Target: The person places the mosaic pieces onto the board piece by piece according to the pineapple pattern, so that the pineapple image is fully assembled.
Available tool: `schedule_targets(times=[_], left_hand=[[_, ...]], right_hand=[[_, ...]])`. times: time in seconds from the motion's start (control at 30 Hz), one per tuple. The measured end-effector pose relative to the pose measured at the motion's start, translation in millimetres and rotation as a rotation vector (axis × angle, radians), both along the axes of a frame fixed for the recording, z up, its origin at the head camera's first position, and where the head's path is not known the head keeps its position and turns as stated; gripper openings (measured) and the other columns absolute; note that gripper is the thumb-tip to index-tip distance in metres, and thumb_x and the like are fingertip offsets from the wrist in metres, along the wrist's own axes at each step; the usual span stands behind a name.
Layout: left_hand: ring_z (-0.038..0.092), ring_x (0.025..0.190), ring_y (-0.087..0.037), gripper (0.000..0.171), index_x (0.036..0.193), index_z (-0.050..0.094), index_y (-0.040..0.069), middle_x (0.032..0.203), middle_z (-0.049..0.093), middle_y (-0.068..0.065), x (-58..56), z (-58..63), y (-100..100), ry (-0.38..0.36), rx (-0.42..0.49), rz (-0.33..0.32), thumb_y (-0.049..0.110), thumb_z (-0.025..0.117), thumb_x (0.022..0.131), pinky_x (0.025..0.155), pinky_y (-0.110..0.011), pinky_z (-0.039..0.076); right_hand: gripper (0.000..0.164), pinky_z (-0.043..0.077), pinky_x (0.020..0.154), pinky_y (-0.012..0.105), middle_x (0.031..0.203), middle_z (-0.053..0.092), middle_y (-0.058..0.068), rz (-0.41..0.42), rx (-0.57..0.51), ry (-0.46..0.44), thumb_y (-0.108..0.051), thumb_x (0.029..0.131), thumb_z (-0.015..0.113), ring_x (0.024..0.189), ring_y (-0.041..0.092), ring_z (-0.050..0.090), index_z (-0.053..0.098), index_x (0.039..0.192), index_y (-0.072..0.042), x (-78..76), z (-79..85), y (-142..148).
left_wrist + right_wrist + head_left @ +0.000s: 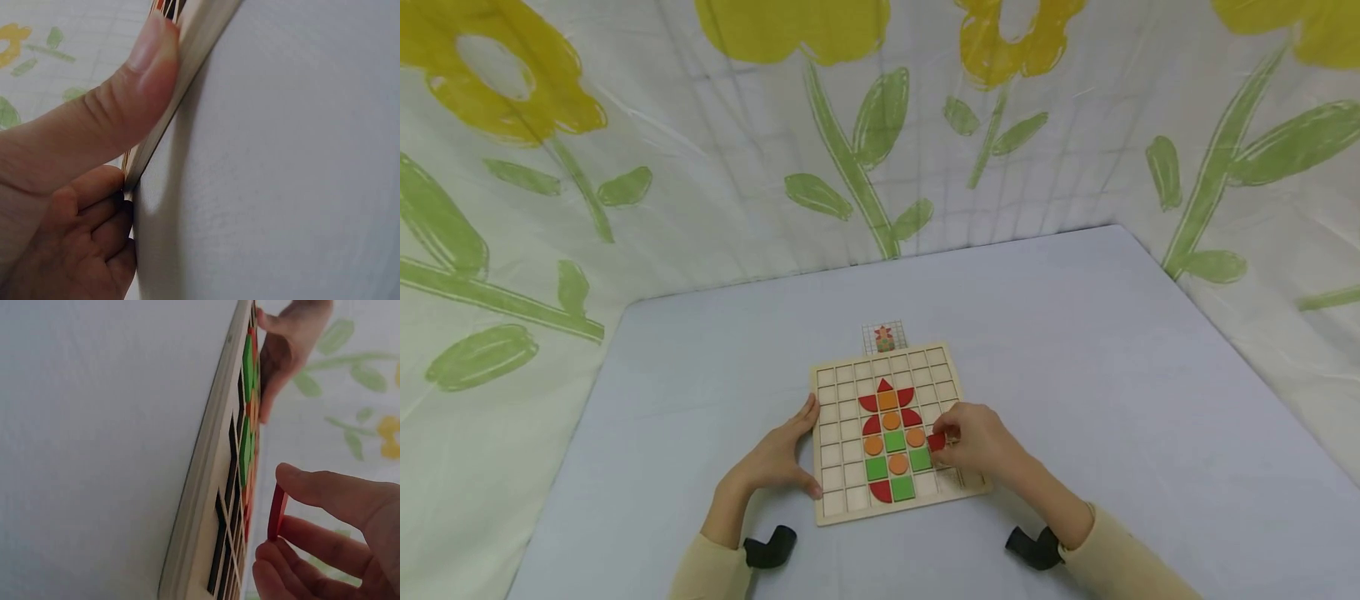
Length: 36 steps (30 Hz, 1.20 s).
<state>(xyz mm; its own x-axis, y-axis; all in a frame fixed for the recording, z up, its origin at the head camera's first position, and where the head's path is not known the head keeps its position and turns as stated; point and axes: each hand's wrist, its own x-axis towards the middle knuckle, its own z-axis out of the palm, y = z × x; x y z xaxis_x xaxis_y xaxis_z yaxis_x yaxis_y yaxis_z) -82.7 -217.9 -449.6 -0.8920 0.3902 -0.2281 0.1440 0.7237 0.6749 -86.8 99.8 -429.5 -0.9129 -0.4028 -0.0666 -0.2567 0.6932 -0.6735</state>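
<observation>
A square wooden grid board (831, 454) lies on the table, with red, orange and green tiles set in its middle columns. My left hand (781, 454) rests along the board's left edge, thumb near the lower corner and fingers farther up; in the left wrist view the thumb (140, 81) touches the rim. Between thumb and fingers, my right hand (981, 437) pinches a small red tile (278, 509) above the board's right side. In the head view the fingers cover part of that tile, so its full outline cannot be told.
A small card (883, 336) with a printed grid pattern lies at the board's far edge. Black wrist mounts (771, 547) sit at both cuffs. A white curtain (715, 167) with painted flowers hangs behind the pale table (1037, 333).
</observation>
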Motion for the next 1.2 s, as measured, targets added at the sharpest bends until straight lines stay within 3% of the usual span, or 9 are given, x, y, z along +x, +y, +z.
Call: schedule_targets(times=[0.4,0.6,0.83,1.03,1.2], left_hand=[[0.015,0.143,-0.042,0.127,0.149,0.021,-0.009,0.159,0.01,-0.02,0.0,1.2,0,0.008,0.001,-0.002,0.021,0.095,0.051,0.112,-0.059,0.02],[0.015,0.143,-0.042,0.128,0.149,0.02,-0.009,0.159,0.01,-0.02,-0.2,-0.2,-1,0.01,-0.002,-0.003,0.022,0.096,0.051,0.113,-0.059,0.02],[0.015,0.143,-0.042,0.128,0.149,0.02,-0.009,0.159,0.01,-0.02,0.3,0.1,0,0.01,-0.003,-0.002,0.022,0.095,0.051,0.112,-0.059,0.021],[0.015,0.144,-0.041,0.128,0.149,0.021,-0.008,0.159,0.01,-0.018,0.1,-2.0,0,0.003,0.004,0.002,0.023,0.096,0.05,0.113,-0.058,0.021],[0.015,0.144,-0.041,0.128,0.149,0.021,-0.008,0.159,0.01,-0.019,-0.1,-2.3,-1,0.008,0.002,-0.003,0.023,0.096,0.05,0.113,-0.058,0.022]], right_hand=[[0.021,0.04,0.053,0.019,0.068,0.052,-0.008,0.204,0.064,0.075,-0.016,0.068,0.088,0.062,0.007,0.043,0.073,0.079,-0.006,26.1,-7.2,-16],[0.017,0.043,0.053,0.018,0.064,0.059,-0.009,0.211,0.073,0.081,-0.013,0.069,0.088,0.06,0.005,0.046,0.073,0.077,-0.007,26.3,-6.6,-19],[0.008,0.051,0.059,0.02,0.07,0.069,-0.002,0.204,0.086,0.095,-0.006,0.074,0.082,0.064,0.006,0.055,0.076,0.079,-0.004,27.0,-5.5,-18],[0.009,0.047,0.057,0.019,0.069,0.066,-0.004,0.221,0.086,0.082,-0.009,0.076,0.082,0.063,0.006,0.051,0.077,0.082,-0.005,27.6,-4.2,-20],[0.013,0.046,0.057,0.018,0.072,0.065,-0.006,0.249,0.087,0.13,-0.013,0.076,0.083,0.065,0.004,0.05,0.078,0.084,-0.006,28.5,-4.9,-22]])
